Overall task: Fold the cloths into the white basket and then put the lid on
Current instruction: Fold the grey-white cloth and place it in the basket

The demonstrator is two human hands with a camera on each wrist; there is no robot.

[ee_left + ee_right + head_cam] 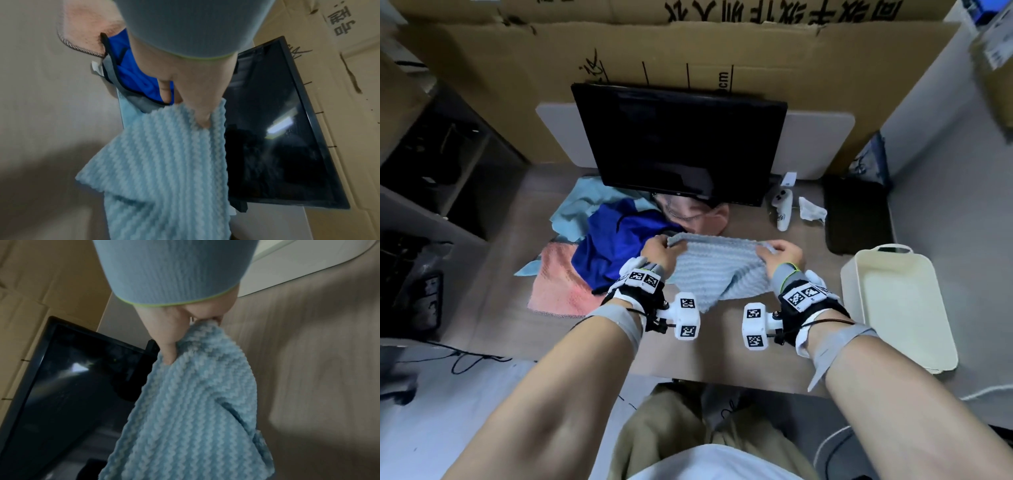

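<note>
A light blue ribbed cloth (717, 270) hangs stretched between both hands over the middle of the wooden table (726, 342). My left hand (659, 249) pinches its upper left corner, and the left wrist view shows the fingers (202, 116) curled into the cloth (164, 162). My right hand (779, 253) pinches the upper right corner, the cloth (195, 410) bunched under the fingers (170, 352). The white basket (900, 308) sits empty at the table's right edge. A pile lies to the left: royal blue cloth (616, 243), teal cloth (578, 205), pink cloth (561, 287) and a peach cloth (705, 216).
A black monitor (681, 140) stands at the back, with a white board (815, 144) and cardboard boxes (482, 85) behind it. A white controller (781, 209), a crumpled tissue (811, 211) and a black flat object (858, 214) lie at the right rear. Dark shelves (424, 171) stand left.
</note>
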